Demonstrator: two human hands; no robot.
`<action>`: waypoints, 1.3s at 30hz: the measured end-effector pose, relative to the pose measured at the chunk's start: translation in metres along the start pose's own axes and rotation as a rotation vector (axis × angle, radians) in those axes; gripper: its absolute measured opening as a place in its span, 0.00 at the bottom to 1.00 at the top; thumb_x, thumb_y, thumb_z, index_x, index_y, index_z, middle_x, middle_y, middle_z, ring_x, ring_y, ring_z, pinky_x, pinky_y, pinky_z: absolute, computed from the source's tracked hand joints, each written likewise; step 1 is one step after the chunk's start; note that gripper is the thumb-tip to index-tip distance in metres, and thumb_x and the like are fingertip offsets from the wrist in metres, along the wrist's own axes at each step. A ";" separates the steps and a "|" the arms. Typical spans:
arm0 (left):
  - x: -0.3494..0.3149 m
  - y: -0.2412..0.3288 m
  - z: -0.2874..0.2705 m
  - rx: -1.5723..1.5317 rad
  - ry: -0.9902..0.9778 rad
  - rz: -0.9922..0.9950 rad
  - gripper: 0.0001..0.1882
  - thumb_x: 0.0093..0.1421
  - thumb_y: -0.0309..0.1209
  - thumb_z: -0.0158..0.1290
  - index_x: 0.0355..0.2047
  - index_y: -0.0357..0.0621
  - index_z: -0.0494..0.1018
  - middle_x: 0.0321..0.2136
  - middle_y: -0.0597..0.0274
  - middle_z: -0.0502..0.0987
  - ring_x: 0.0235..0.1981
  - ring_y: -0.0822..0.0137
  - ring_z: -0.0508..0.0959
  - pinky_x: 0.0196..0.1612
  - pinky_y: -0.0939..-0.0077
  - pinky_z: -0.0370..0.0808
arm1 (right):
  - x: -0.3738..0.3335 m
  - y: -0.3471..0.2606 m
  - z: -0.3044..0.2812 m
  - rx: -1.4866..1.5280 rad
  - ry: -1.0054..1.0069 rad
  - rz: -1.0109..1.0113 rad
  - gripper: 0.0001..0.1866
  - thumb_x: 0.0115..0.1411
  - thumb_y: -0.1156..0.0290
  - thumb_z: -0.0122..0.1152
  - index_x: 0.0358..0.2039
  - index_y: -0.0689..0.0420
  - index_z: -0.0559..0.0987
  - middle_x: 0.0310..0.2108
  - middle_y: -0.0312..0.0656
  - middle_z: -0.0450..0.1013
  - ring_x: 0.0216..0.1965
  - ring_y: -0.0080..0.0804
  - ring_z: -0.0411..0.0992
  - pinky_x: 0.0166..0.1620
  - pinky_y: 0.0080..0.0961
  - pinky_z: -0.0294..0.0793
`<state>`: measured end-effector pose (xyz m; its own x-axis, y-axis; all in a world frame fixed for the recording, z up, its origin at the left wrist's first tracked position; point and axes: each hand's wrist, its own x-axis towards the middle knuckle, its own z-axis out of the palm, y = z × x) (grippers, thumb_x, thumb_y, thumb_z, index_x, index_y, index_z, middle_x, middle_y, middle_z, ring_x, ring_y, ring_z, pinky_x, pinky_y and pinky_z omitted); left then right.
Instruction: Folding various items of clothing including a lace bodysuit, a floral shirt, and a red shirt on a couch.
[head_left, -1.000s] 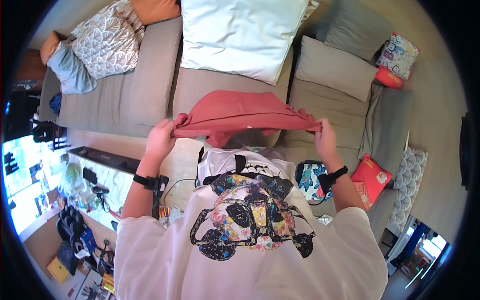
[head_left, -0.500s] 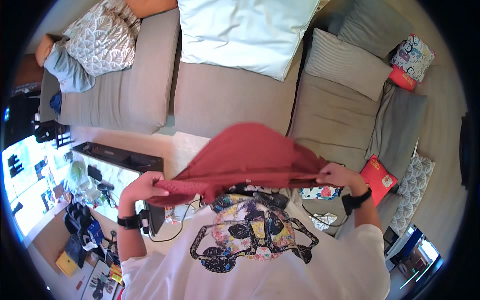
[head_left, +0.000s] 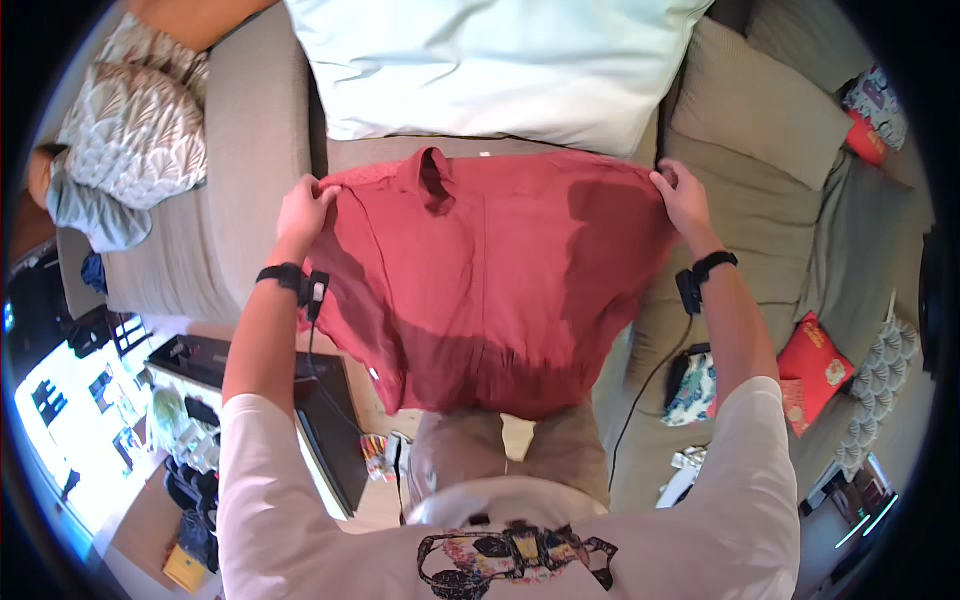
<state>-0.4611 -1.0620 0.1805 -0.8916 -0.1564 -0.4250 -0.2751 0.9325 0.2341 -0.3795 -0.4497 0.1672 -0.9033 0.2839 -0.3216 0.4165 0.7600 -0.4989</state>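
A red collared shirt is spread out between my hands, its collar at the far edge and its body hanging toward my legs. My left hand pinches the far left corner, by the shoulder. On the opposite side, my right hand grips the far right corner. Shadow from my arms darkens parts of the cloth. The far part of the shirt lies over the edge of the sofa seat, just before a large white cushion.
Grey sofa sections stand to both sides, with patterned pillows at left and a red cushion at right. A low dark-framed table is left of my legs. Cables run from the black bands on my wrists.
Both arms have stretched forward, carrying the red shirt away from my chest. It was bunched and billowing; now it is spread open with the collar and front showing.
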 end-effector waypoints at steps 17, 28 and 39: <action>0.040 0.107 0.130 -0.066 0.278 0.477 0.13 0.65 0.38 0.56 0.38 0.40 0.79 0.32 0.54 0.81 0.39 0.50 0.80 0.45 0.58 0.75 | -0.053 -0.109 0.200 -0.324 -0.160 -0.668 0.19 0.57 0.72 0.62 0.50 0.56 0.78 0.46 0.46 0.74 0.50 0.46 0.72 0.55 0.42 0.70; -0.199 0.187 0.017 -0.998 -0.152 0.225 0.14 0.77 0.32 0.39 0.33 0.38 0.63 0.25 0.69 0.60 0.29 0.75 0.61 0.35 0.77 0.65 | -0.102 -0.180 0.187 0.651 -0.639 -0.822 0.08 0.60 0.74 0.57 0.40 0.60 0.79 0.32 0.47 0.76 0.32 0.45 0.76 0.36 0.38 0.76; -0.373 0.270 -0.065 -1.568 -1.022 0.328 0.07 0.75 0.30 0.44 0.41 0.40 0.60 0.24 0.51 0.69 0.25 0.54 0.73 0.32 0.62 0.70 | -0.206 -0.175 0.056 0.824 -0.426 -0.333 0.15 0.58 0.74 0.60 0.46 0.60 0.76 0.40 0.47 0.73 0.40 0.44 0.73 0.44 0.38 0.73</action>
<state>-0.2262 -0.7735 0.4589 -0.6065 0.7138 -0.3502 -0.7193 -0.3049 0.6242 -0.2610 -0.6737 0.2758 -0.9422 -0.2285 -0.2452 0.2348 0.0721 -0.9694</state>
